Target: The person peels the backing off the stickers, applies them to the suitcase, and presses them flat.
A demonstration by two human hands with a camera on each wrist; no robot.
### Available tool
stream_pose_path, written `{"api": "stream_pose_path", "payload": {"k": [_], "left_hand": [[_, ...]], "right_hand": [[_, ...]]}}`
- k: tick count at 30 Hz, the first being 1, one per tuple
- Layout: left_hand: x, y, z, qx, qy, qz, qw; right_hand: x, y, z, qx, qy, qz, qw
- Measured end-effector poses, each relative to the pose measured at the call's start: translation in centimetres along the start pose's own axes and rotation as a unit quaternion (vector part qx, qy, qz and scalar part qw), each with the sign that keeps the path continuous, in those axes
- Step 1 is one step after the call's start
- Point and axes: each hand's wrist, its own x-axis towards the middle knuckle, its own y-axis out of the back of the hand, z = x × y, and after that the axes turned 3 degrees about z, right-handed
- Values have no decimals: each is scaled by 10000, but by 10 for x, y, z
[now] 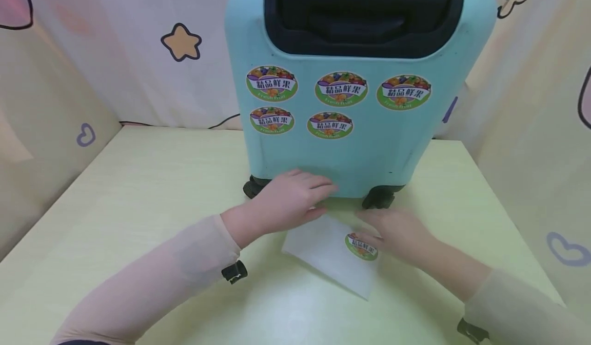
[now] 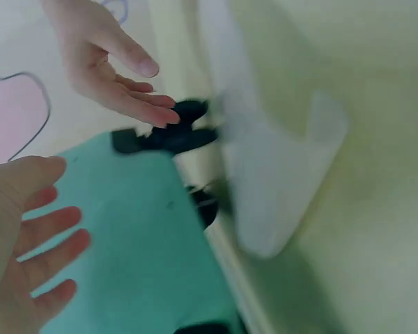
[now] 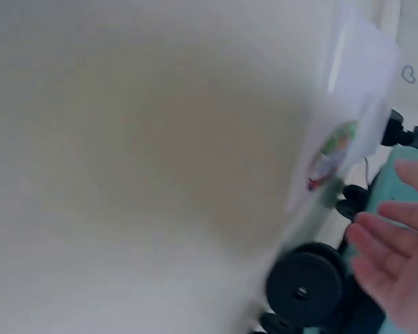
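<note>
A white sheet of paper (image 1: 325, 252) lies on the table below the suitcase, with one oval fruit sticker (image 1: 362, 250) near its right side. My left hand (image 1: 293, 201) hovers over the sheet's far left part, fingers loosely spread and holding nothing. To the right is my right hand (image 1: 404, 235), its thumb overlapping the sticker in the head view; the right wrist view has its fingers (image 3: 386, 243) relaxed and apart from the paper. Behind both hands stands a light blue suitcase (image 1: 369, 150) with several matching stickers in two rows, three above and two below.
Black wheels (image 1: 379, 197) support the suitcase on the pale table (image 1: 184, 181). A black handle recess (image 1: 365, 17) is set in its upper front. Patterned curtains (image 1: 138, 53) surround the table at the back and sides.
</note>
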Motion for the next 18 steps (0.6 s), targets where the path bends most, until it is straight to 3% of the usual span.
{"api": "stream_pose_path", "payload": {"k": [3,6,10,18], "left_hand": [[0,-11,8,-59,140,-681,9976],[3,-22,15,-93,295,-1290,9912],[7,-36,21,-161,531,-1877,9806],[13,-56,31,-352,1012,-2688,9572]], "right_hand": [[-7,-5,-2,105,-519,-913,9944],[-10,-11,-3,59,-756,-1311,9885],[-12,-15,-5,77,-908,-1394,9860],[-13,-21,-9,205,-657,-1186,9906]]}}
